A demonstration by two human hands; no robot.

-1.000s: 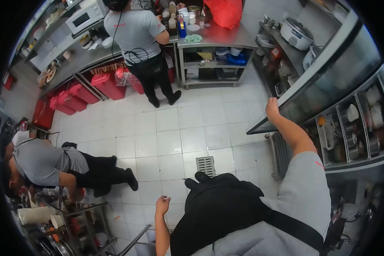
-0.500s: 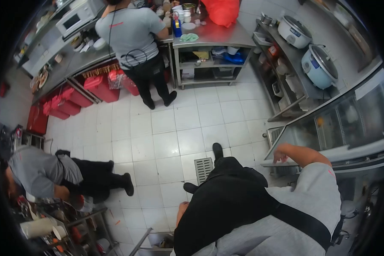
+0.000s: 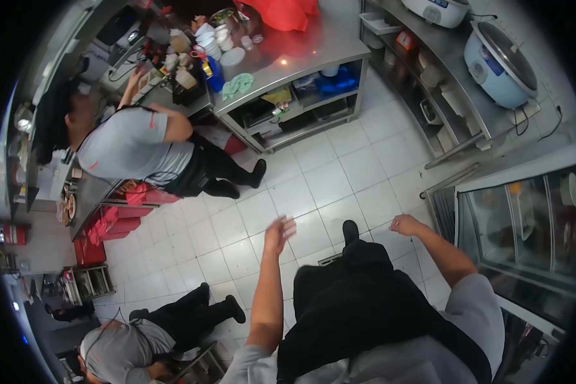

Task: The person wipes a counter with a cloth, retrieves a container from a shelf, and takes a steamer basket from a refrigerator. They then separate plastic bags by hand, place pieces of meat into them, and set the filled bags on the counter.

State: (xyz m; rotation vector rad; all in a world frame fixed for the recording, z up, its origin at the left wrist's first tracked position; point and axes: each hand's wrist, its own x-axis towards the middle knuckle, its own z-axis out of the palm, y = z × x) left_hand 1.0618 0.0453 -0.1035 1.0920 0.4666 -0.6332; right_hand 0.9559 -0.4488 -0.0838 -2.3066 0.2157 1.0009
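My left hand is in the air over the tiled floor, fingers loosely apart and slightly blurred, holding nothing. Ahead of my right hip hangs my right hand, its fingers loosely bent, with nothing visible in it. The closest thing to that hand is a glass-door fridge on the right, which it does not touch. A black shoe of mine shows below my dark apron.
A steel table ahead carries a red bag, a green cloth and stacked cups. Rice cookers, one light blue, stand on a right-hand shelf. One co-worker stands at the left counter; another co-worker is lower left.
My view has turned and moved forward. My left hand has risen into view in front of me. My right hand is now apart from the fridge door edge. The co-worker at the counter leans leftward.
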